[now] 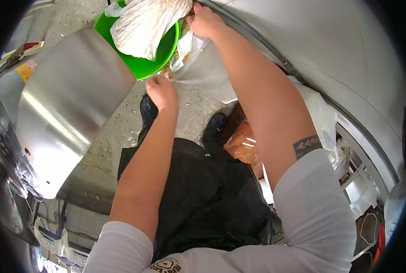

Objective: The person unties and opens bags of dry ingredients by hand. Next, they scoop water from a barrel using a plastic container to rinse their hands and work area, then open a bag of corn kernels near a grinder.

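Note:
A green plastic tub [141,70] stands at the top, with a bulging translucent white bag [148,25] in it. Against the tub's right side lies a white plastic bag [191,48] with small yellowish beans [166,73] along its edge. My left hand [162,92] is closed beside the tub's near rim, close to the beans; what its fingers hold is hidden. My right hand [205,22] has its fingers curled on the upper edge of the plastic bag, right of the tub.
A curved stainless steel chute [75,86] of a machine juts in from the left. A grey pipe [257,43] runs along the white wall at right. My black boots [214,125] stand on the wet floor, beside a reddish-brown container [244,141]. Scattered beans lie on the floor.

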Demonstrator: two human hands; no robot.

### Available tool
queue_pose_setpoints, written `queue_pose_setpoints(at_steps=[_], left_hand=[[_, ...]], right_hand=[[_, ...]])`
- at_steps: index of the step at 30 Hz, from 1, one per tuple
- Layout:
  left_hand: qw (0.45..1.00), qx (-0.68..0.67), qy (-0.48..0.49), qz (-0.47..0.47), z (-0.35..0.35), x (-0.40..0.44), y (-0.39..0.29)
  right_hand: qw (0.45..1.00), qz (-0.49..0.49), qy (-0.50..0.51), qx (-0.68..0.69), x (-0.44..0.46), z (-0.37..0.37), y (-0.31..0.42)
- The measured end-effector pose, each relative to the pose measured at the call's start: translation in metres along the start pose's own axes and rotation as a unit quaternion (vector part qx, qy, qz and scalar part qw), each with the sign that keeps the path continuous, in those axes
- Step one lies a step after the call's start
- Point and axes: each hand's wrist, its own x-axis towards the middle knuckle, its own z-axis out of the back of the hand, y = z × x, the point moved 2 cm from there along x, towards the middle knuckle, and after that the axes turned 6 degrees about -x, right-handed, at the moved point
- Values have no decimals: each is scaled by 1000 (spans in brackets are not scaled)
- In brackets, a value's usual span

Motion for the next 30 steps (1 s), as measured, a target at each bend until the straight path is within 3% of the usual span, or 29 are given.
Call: queue_pose_setpoints(at_steps=[2, 4, 6, 7, 9, 10, 11, 14, 17, 19, 22, 24, 26, 28, 30], left_hand=[[999, -23, -12, 36, -13, 39, 75], [996, -69, 45, -36, -34, 114, 197], [919, -308, 49, 240, -12, 51, 45], [919, -307, 49, 241, -13, 52, 42], [910, -337, 85, 227, -18, 60, 48], [948, -237, 173, 122, -18, 74, 72], [949, -236, 172, 123, -18, 76, 76], [905, -346, 153, 197, -18, 70, 72], [932, -309, 101, 159, -20, 54, 46], [946, -306, 93, 49, -28, 74, 66], [957, -285, 29, 47, -28, 62, 54], [957, -281, 18, 67, -28, 56, 51], [957, -277, 7, 89, -27, 47, 47], [990, -133, 1, 53, -21, 34, 39], [997, -76, -3, 20, -22, 32, 54]], right_hand=[[999, 16, 40, -5, -7, 22, 7], [994, 27, 105, -29, -17, 44, 18], [988, 73, 104, -90, -2, 22, 6], [977, 119, 103, -147, 4, 11, 3], [978, 97, 114, -148, 9, 8, 4], [978, 100, 116, -145, 11, 7, 2], [978, 103, 117, -142, 11, 7, 1], [987, 89, 94, -99, 6, 11, -4], [988, 93, 89, -81, -2, 16, -9], [989, 100, 80, -76, -10, 18, -14], [990, 105, 85, -37, -26, 2, -34], [990, 141, -18, 8, -40, -1, -44], [989, 143, -27, 16, -58, 0, -55], [988, 146, -37, 25, -82, 7, -63], [987, 129, -21, 88, -110, 13, -76]])
